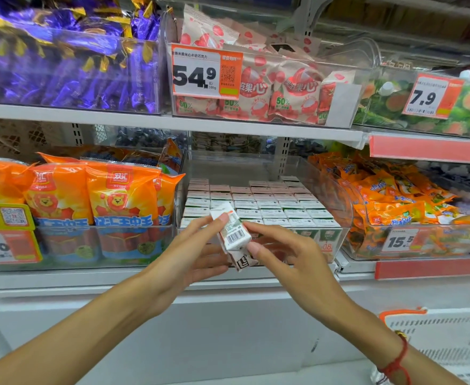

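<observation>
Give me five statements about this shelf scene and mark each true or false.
1. The left hand and right hand both hold a small carton. True.
2. Orange bags with a lion stand left of the clear bin. True.
3. The clear bin is empty. False: rows of cartons fill it.
4. The held carton's barcode faces the camera. True.
5. The price tag above the bin reads 12.5. False: it reads 54.9.
</observation>
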Demonstrator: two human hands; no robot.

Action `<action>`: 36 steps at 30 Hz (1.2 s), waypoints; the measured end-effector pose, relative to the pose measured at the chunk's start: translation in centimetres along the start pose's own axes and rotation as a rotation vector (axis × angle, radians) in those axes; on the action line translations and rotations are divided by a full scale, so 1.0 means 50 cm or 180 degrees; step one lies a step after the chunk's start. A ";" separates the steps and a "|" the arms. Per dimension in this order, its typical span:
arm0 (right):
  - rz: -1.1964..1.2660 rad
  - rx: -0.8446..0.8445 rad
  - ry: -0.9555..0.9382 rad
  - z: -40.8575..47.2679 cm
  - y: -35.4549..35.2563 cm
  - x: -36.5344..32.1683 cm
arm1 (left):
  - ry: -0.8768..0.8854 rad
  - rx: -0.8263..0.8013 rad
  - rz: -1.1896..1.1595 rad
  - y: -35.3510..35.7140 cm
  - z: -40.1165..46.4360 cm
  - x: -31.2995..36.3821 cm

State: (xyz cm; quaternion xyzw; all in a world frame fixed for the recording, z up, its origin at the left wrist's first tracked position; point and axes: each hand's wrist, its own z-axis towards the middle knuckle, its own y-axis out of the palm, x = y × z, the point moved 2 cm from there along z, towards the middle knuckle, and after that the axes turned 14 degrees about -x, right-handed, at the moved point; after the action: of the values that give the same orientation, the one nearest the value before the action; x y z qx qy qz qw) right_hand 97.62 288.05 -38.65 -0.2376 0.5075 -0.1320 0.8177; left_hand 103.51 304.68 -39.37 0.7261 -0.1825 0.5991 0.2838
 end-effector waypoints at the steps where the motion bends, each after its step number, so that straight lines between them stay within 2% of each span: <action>1: 0.0082 0.0088 0.0013 0.001 0.000 -0.002 | -0.0151 -0.0111 -0.0052 0.001 -0.003 -0.002; 4: 0.0439 0.0392 0.0164 0.002 0.001 -0.004 | -0.0587 -0.0474 -0.0143 0.010 -0.011 -0.007; 7: 0.0878 0.0453 0.0385 0.004 0.002 -0.005 | -0.0903 -0.0611 -0.0138 0.017 -0.013 -0.011; 15: 0.1036 0.0358 0.0658 0.005 0.003 -0.015 | -0.1040 -0.0700 0.0008 0.015 -0.009 -0.011; 18: 0.1121 0.0185 0.0724 0.006 -0.001 -0.013 | -0.0773 -0.0511 0.0112 0.016 -0.009 -0.009; 22: 0.1298 -0.0248 0.1049 0.005 -0.006 -0.001 | 0.0105 -0.0213 0.0121 0.015 -0.007 0.002; 25: 0.1393 -0.0434 0.1049 0.004 -0.002 0.006 | 0.0676 0.0063 0.0049 0.010 -0.010 0.014; 27: 0.1397 -0.0396 0.0951 0.003 0.006 0.008 | 0.0862 0.0154 0.0251 0.012 -0.013 0.015; 29: 0.1342 -0.0083 0.0850 0.006 0.011 0.013 | 0.0975 0.0190 0.0457 0.017 -0.013 0.012; 31: 0.1063 0.0340 0.0645 0.006 0.010 0.014 | 0.1054 0.0182 0.0540 0.019 -0.011 0.012; 33: 0.0271 0.0675 0.0449 0.004 0.003 0.014 | 0.1022 0.0232 0.0584 0.015 -0.009 0.014; 35: -0.0512 0.0689 0.0222 0.003 0.001 0.008 | 0.1017 0.0330 0.0728 0.011 -0.008 0.011; 36: -0.0643 0.0607 0.0144 0.003 0.003 0.007 | 0.1054 0.0398 0.0815 0.010 -0.008 0.009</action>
State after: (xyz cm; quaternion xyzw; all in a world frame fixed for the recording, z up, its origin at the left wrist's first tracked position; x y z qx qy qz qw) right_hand 97.90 288.03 -38.94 -0.2055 0.4844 -0.2666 0.8075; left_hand 103.00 304.56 -38.80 0.6049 -0.1865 0.7515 0.1859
